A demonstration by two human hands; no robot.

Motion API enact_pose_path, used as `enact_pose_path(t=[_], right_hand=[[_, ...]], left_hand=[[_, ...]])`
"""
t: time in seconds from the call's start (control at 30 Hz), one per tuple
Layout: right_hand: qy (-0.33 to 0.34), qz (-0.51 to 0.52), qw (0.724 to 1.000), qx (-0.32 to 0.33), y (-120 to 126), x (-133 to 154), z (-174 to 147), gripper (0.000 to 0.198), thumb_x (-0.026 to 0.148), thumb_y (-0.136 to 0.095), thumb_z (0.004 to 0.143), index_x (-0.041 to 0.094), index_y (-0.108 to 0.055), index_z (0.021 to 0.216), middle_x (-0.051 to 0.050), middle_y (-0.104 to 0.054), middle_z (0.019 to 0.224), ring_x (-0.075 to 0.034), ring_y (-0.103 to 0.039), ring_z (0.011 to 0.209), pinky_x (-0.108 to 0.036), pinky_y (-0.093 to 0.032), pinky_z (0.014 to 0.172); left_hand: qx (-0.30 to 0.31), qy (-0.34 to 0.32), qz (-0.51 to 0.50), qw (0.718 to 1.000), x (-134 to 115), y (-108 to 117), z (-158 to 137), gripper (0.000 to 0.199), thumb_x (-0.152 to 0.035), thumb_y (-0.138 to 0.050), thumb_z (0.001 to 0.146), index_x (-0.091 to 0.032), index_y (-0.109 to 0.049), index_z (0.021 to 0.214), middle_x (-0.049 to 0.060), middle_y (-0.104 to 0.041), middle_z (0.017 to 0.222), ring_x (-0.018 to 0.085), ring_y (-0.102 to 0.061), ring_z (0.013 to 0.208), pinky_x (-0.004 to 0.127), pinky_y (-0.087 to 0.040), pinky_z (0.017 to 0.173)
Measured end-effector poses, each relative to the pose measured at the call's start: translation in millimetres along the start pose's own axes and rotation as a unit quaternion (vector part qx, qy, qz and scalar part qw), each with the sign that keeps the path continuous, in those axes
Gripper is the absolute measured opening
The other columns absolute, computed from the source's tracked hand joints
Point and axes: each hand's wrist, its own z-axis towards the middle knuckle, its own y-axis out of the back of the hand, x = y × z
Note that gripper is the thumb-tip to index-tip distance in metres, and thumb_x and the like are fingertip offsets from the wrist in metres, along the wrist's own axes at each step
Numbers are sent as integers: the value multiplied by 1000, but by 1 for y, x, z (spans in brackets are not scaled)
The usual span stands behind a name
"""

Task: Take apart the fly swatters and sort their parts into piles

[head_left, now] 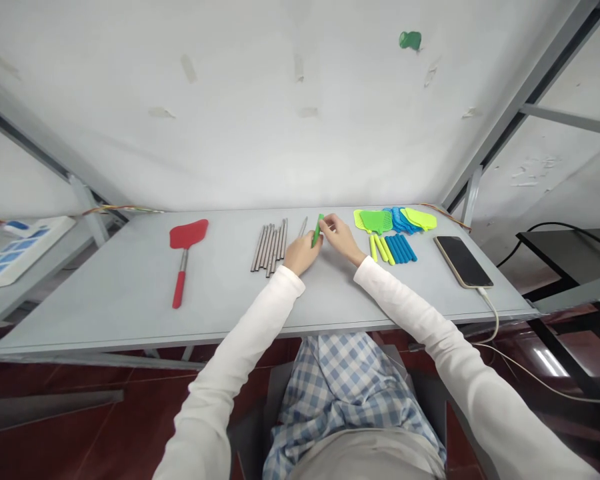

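A green handle sleeve (318, 229) stands slanted between my two hands, over the middle of the table. My left hand (301, 254) is closed around its lower end. The fingertips of my right hand (341, 238) pinch it from the right side. One thin metal rod (304, 227) sticks out just beyond my left hand; whether I grip it or it lies on the table cannot be made out. Left of my left hand lies a group of metal rods (269, 248). Beyond my right hand are yellow handle sleeves (381, 249) and blue handle sleeves (401, 249).
An assembled red fly swatter (188, 235) lies at the left of the grey table (115, 280). Green, blue and yellow swatter heads (377, 221) overlap at the back right. A phone (463, 261) with a white cable lies near the right edge. A wall rises behind.
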Motion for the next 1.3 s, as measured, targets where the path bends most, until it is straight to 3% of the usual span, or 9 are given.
enact_pose_path(t=[0.2, 0.3, 0.37, 0.47, 0.6, 0.77, 0.93, 1.2, 1.3], right_hand=[[-89, 17, 995, -50, 33, -21, -5, 20, 41, -49, 85, 23, -42, 83, 2, -56, 73, -15, -57, 68, -30, -43, 73], [-79, -46, 995, -45, 49, -27, -14, 20, 39, -50, 84, 24, -40, 92, 5, -53, 65, -16, -55, 64, -30, -41, 69], [-56, -117, 991, -18, 58, -32, -21, 23, 35, -48, 85, 22, -41, 104, 6, -52, 63, -17, -54, 61, -30, -40, 68], [-15, -291, 956, 29, 69, -37, -31, 26, 28, -45, 87, 18, -48, 111, -1, -59, 67, -22, -56, 70, -35, -40, 76], [28, -431, 898, 87, 80, -44, -37, 20, 24, -46, 89, 16, -62, 99, -13, -67, 90, -29, -56, 94, -41, -35, 86], [55, -460, 884, 67, 97, -52, -40, 25, 24, -47, 91, 18, -68, 101, -16, -61, 101, -30, -50, 100, -40, -34, 84], [74, -453, 883, 100, 112, -57, -42, 24, 23, -49, 90, 20, -69, 103, -14, -58, 106, -28, -49, 100, -39, -34, 84], [101, -437, 891, 71, 112, -50, -42, 29, 29, -41, 95, 19, -67, 104, -14, -57, 104, -27, -50, 97, -38, -34, 83], [105, -426, 896, 70, 111, -48, -42, 29, 29, -41, 95, 19, -67, 103, -13, -58, 102, -27, -50, 96, -38, -35, 83]], left_hand=[[16, -138, 86, 987, 3, -12, 12, 41, -35, -32, 99, -16, -63, 118, 15, -64, 119, 27, -59, 111, 40, -42, 98], [-40, -78, 159, 983, 22, -17, 22, 42, -26, -36, 96, -13, -58, 129, 20, -50, 141, 34, -50, 125, 49, -36, 104], [-59, -42, 188, 980, 34, -18, 26, 42, -23, -36, 95, -14, -59, 129, 20, -50, 142, 38, -45, 128, 52, -35, 102], [-56, -39, 191, 979, 45, -17, 26, 45, -21, -31, 95, -14, -59, 129, 20, -59, 130, 38, -48, 124, 51, -37, 99], [-63, -41, 181, 981, 52, -14, 14, 47, -20, -30, 94, -16, -59, 130, 21, -60, 128, 37, -50, 122, 52, -35, 99], [-72, -32, 172, 982, 59, -7, -5, 45, -25, -33, 94, -21, -59, 131, 14, -60, 135, 35, -46, 129, 53, -30, 106], [-55, -36, 153, 986, 71, 5, -16, 45, -25, -36, 94, -24, -59, 132, 10, -56, 142, 33, -44, 133, 54, -28, 110], [-4, -53, 110, 992, 99, 33, -25, 46, -33, -31, 97, -31, -53, 137, 5, -45, 152, 30, -38, 140, 55, -30, 110], [-99, 22, 101, 990, 128, 56, -27, 46, -33, -33, 98, -25, -46, 141, 11, -40, 154, 32, -35, 141, 56, -30, 110]])
